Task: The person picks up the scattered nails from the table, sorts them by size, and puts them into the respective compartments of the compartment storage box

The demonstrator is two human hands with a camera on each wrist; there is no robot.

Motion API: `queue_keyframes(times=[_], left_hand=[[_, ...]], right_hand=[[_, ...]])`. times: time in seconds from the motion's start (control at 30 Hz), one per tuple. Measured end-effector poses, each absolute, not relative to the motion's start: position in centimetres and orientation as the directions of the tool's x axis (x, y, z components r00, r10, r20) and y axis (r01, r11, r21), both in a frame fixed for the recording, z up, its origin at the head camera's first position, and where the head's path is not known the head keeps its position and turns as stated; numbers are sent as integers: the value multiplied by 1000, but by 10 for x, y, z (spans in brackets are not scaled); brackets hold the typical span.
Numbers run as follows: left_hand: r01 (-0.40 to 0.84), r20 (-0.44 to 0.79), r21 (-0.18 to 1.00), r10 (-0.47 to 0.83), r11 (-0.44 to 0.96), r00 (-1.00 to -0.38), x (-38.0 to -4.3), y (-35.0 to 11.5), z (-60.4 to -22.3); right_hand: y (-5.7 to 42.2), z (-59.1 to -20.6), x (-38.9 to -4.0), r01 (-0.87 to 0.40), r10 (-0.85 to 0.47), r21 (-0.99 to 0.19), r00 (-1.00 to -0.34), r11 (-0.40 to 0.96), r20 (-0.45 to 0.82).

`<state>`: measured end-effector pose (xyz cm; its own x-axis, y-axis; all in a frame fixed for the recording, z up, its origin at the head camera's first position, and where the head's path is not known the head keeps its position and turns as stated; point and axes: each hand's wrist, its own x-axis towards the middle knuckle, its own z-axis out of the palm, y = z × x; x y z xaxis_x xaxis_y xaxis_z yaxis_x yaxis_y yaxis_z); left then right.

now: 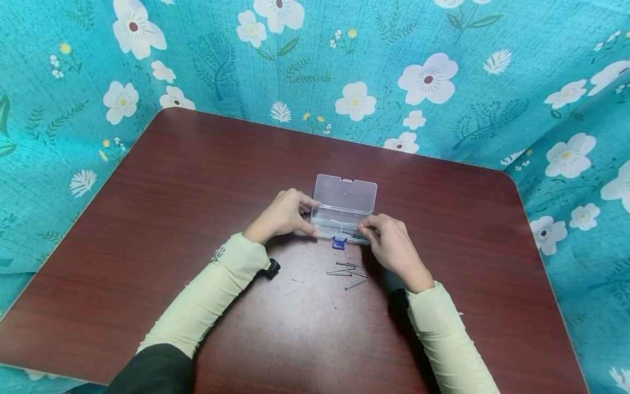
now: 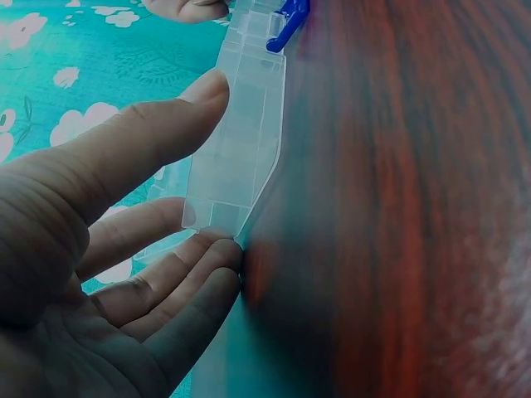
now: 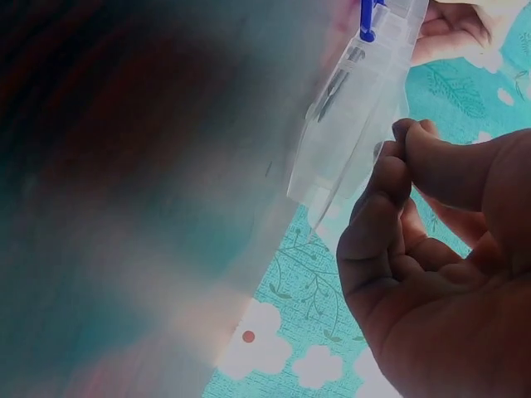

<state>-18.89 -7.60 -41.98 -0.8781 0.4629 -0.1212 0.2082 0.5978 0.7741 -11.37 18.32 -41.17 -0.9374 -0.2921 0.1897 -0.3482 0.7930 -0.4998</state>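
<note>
We have floral cloth (image 1: 315, 60) beyond the box, then the reddish-brown surface (image 1: 236, 164) under it; clear box (image 1: 344, 194) lies lid up. Left hand (image 1: 285, 213) at the box's left end, fingers spread wide, touching it. Right hand (image 1: 394, 243) at its right end, fingers pinched narrow; we can't tell whether they hold anything. Loose nails (image 1: 339, 274) in front of the box, two thin nails (image 1: 297, 281) farther out.

Teal floral curtain (image 1: 315, 76) hangs bhnd dk-brn tbl (image 1: 221, 175)
</note>
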Motion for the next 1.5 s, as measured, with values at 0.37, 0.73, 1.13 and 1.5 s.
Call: queue_keyframes(times=[0.37, 0.73, 1.13, 1.5], left_hand=[[188, -136, 784, 458, 592, -879, -190, -75, -417], [187, -139, 782, 458, 595, -878, -191, -76, -417], [186, -141, 781, 458, 597, -878, -190, -76, -419], [172, -148, 788, 454, 591, -879, -189, -76, -418]], right_hand=[[192, -408, -102, -289, -254, -528, -957, 799, 141], [201, -406, -85, -287, -306, -551, -950, 783, 60], [206, -411, -73, -320, -383, -550, -924, 771, 0], [200, -416, -64, -382, -449, -490, -893, 784, -22]])
